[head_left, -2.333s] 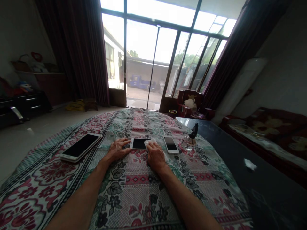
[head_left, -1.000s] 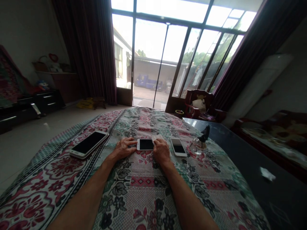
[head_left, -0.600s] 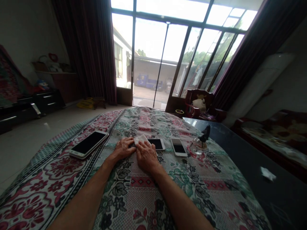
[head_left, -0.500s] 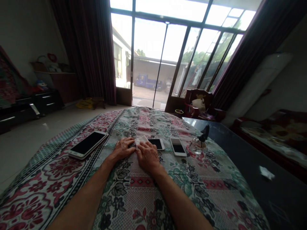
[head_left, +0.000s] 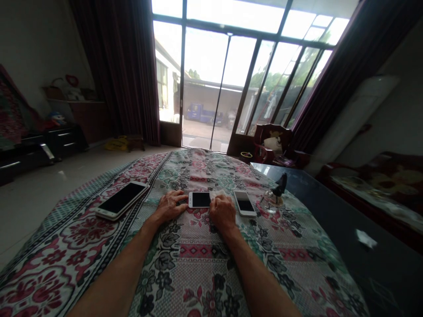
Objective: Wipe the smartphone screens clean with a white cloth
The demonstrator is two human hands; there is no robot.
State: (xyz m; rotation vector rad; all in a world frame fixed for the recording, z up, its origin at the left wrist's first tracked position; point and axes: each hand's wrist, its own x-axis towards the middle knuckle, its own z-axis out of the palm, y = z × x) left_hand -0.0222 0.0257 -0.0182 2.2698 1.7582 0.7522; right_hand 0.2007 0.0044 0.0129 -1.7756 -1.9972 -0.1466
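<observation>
Three smartphones lie on a floral cloth cover (head_left: 185, 273). The middle one, a white smartphone (head_left: 200, 199), lies screen up between my hands. My left hand (head_left: 170, 207) has its fingertips against that phone's left end. My right hand (head_left: 223, 213) rests at its right end, pressing on a white tissue (head_left: 218, 193), much of which is hidden under my fingers. Close to my right hand lies a smaller white smartphone (head_left: 244, 203), screen up. A larger white smartphone (head_left: 121, 200) lies farther left, beyond reach of my fingers.
A dark glass-topped table (head_left: 330, 220) runs along the right side, holding a glass bird figurine (head_left: 274, 191) and a white paper scrap (head_left: 366, 238). Beyond the cover stand a red wooden chair (head_left: 271, 143) and a glass door (head_left: 205, 88).
The middle phone has shifted left, back against my left fingertips. My right hand has moved right, off the phone's face to its right end, taking the tissue along.
</observation>
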